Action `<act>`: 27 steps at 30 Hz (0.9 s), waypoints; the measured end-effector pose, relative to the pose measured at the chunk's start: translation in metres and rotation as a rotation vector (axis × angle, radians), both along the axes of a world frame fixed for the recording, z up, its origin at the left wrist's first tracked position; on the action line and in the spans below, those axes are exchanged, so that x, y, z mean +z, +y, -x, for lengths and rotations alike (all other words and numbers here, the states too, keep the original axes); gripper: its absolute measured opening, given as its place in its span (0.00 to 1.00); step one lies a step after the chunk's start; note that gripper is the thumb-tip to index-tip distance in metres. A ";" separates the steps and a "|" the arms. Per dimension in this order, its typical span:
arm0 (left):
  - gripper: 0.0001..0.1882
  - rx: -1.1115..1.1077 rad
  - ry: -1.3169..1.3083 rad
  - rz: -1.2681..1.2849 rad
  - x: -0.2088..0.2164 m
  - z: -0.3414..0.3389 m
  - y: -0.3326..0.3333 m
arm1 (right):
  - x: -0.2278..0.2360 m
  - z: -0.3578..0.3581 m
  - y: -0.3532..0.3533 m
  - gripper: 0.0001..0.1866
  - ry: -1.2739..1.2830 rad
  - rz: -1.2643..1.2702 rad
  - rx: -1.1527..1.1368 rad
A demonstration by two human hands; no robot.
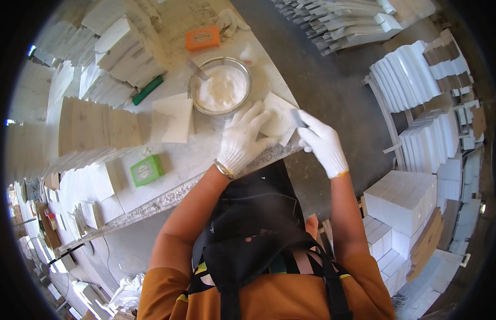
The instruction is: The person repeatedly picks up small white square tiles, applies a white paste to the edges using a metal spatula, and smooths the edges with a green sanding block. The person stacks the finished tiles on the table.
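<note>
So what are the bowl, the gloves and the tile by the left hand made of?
Bowl: shiny metal, probably steel; its rim gleams.
Gloves: matte knit, maybe cotton; ribbed texture shows.
Tile: stone or ceramic, can't tell which; it looks flat, pale, dull and straight-edged.

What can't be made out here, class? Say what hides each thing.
All in the head view:
Left side of the white tile: partly covered by the left hand.
Grip end of the flat grey tool: enclosed by the right hand.
Bottom of the metal bowl: under white material.
Print on the orange box: too small, blurred.
Slab stack, upper right: cut off by the top edge.
</note>
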State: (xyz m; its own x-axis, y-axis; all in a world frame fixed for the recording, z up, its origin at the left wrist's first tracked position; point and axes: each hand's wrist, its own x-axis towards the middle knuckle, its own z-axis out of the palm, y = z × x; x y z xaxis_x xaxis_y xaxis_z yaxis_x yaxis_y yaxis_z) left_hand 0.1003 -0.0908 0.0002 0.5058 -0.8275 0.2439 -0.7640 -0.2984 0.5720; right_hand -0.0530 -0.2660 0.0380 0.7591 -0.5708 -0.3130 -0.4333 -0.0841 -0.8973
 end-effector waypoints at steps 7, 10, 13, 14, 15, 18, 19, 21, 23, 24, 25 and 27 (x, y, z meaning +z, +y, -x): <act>0.47 -0.005 -0.277 -0.194 0.013 0.021 -0.036 | -0.006 0.079 -0.006 0.36 0.020 -0.129 -0.335; 0.47 -0.063 -0.245 -0.188 0.011 0.048 -0.060 | -0.012 0.093 -0.004 0.33 -0.016 -0.140 -0.394; 0.44 -0.456 0.007 -0.010 0.008 0.081 -0.058 | -0.012 0.098 -0.006 0.30 -0.053 -0.073 -0.447; 0.42 -0.576 0.184 0.117 0.007 0.090 -0.052 | -0.008 0.096 -0.009 0.29 -0.069 -0.058 -0.450; 0.41 -0.647 0.304 0.070 0.008 0.096 -0.043 | -0.007 0.093 -0.010 0.28 -0.062 -0.018 -0.449; 0.33 -0.652 0.269 0.168 0.009 0.093 -0.014 | 0.005 0.082 -0.011 0.26 -0.077 0.006 -0.379; 0.31 -0.573 0.196 0.197 0.011 0.085 -0.006 | 0.008 0.075 -0.010 0.25 -0.092 -0.006 -0.342; 0.28 -0.399 0.086 0.194 0.022 0.066 0.007 | 0.009 0.056 -0.007 0.21 -0.080 -0.006 -0.299; 0.28 -0.218 0.049 0.160 0.030 0.049 0.015 | 0.016 0.030 -0.001 0.19 -0.062 0.046 -0.220; 0.28 -0.083 -0.036 0.072 0.029 0.046 0.019 | 0.004 0.023 -0.004 0.19 -0.059 0.101 -0.169; 0.28 -0.034 -0.083 0.057 0.023 0.041 0.021 | -0.003 0.015 -0.007 0.18 -0.027 0.188 -0.119; 0.28 0.023 -0.141 0.026 0.015 0.034 0.020 | -0.012 0.003 -0.009 0.17 -0.030 0.389 -0.035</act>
